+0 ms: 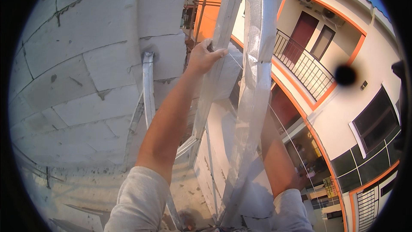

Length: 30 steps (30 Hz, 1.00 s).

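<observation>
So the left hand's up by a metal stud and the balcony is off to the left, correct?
Not quite: the balcony is on the right in the head view. The left hand is up by a metal stud.

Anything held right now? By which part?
Can't tell: left hand is at the rear metal stud, actual grip unclear; right hand is hidden behind the front stud.

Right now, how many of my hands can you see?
1: your left hand, at the farther metal post. Your right hand is hidden, apparently behind the nearer metal post.
</observation>
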Tool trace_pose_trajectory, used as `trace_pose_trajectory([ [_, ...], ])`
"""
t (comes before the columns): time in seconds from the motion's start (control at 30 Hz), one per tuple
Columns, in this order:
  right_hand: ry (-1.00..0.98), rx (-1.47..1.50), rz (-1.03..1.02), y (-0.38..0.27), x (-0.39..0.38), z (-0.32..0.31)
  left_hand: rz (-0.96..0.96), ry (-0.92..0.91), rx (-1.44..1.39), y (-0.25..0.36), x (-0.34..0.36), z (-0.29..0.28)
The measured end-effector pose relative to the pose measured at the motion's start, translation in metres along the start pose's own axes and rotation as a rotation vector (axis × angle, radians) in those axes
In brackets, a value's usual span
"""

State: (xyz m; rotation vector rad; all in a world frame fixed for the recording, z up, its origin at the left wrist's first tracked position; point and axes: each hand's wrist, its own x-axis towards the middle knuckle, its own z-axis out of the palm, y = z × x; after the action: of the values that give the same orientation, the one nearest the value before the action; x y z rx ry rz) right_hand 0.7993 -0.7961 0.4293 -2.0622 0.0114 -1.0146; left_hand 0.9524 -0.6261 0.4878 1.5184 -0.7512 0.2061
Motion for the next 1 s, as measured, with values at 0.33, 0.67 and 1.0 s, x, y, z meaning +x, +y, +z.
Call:
trace_pose_trajectory([
  [0.33, 0.133, 0.104, 0.016, -0.026, 0.03, 0.051, -0.013, -0.033, -0.094, -0.017, 0.005, 0.002],
  [0.67, 0.178, -0.016, -0.109, -0.026, 0.022, 0.067, -0.026, -0.081, 0.059, -0.021, -0.001, -0.003],
  [1.0, 0.059, 0.155, 0.259, -0.001, -0.01, 0.02, -0.133, 0.071, -0.365, -0.039, -0.024, 0.012],
])
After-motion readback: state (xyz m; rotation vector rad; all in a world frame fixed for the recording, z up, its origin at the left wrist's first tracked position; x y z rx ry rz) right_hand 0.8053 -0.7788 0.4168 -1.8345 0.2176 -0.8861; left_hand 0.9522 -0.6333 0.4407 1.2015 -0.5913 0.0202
